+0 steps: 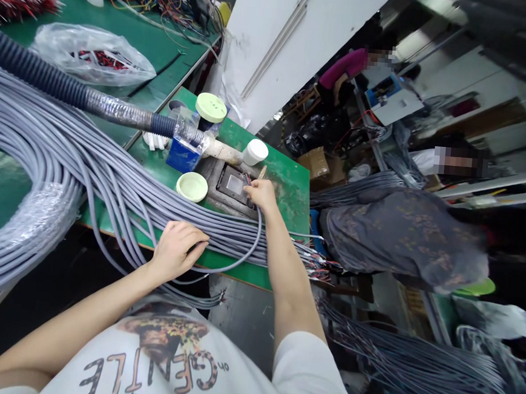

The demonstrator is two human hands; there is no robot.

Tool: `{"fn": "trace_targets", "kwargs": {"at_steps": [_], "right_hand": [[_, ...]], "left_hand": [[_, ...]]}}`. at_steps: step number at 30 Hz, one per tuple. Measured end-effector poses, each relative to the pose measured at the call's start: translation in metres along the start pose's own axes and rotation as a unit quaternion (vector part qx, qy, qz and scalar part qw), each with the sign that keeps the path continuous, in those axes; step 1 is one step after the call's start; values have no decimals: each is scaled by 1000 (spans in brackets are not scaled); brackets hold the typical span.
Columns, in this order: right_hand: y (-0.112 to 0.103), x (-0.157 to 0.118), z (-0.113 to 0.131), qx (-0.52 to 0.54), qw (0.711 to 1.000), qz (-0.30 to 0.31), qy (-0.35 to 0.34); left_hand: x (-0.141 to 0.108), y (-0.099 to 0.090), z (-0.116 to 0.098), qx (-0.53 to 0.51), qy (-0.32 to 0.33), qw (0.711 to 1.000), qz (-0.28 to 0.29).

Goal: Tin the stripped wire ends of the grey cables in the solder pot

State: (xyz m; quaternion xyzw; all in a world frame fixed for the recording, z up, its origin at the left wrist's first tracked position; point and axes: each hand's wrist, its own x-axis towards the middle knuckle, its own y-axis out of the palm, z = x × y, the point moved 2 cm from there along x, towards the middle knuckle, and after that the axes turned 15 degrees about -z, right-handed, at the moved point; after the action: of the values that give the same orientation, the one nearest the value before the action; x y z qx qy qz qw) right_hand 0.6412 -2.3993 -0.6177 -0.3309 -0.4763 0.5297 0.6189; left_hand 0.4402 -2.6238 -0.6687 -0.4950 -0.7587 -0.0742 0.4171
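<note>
My right hand (261, 195) pinches a grey cable (259, 230) near its end. The cable's thin stripped wires (246, 177) point over the small square metal pot (235, 184), which has a shiny surface like molten solder. From my fingers the cable loops down and back toward the bundle. My left hand (179, 251) lies palm down on the near edge of the grey cable bundle (153, 197), thumb apart from the loosely bent fingers. Part of its fingers' underside is hidden. Close to the pot sit a pale green lid (191, 186) and a white round container (255, 152).
A ribbed hose (128, 110) ends in a nozzle beside the pot, near a blue box (183, 154) and a yellow-lidded jar (211, 107). Coiled cables (37, 222) fill the left. Bare wire ends (315, 262) overhang the green table's right edge. Co-workers are at the right.
</note>
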Motion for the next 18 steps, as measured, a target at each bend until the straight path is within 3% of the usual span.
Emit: {"fn": "trace_targets", "kwargs": {"at_steps": [7, 11, 14, 16, 18], "right_hand": [[-5, -3, 9, 8, 1000, 8, 16], [-47, -26, 7, 94, 995, -26, 24], [-102, -80, -3, 187, 977, -95, 40], [-135, -132, -15, 205, 967, -147, 44], [-156, -190, -37, 203, 958, -175, 101]], "left_hand": [[0, 1, 1, 9, 1, 1000, 4], [1, -1, 1, 11, -7, 1000, 5], [1, -2, 0, 0, 9, 1000, 8], [-1, 1, -5, -13, 34, 999, 33], [-4, 8, -11, -21, 56, 996, 70]]}}
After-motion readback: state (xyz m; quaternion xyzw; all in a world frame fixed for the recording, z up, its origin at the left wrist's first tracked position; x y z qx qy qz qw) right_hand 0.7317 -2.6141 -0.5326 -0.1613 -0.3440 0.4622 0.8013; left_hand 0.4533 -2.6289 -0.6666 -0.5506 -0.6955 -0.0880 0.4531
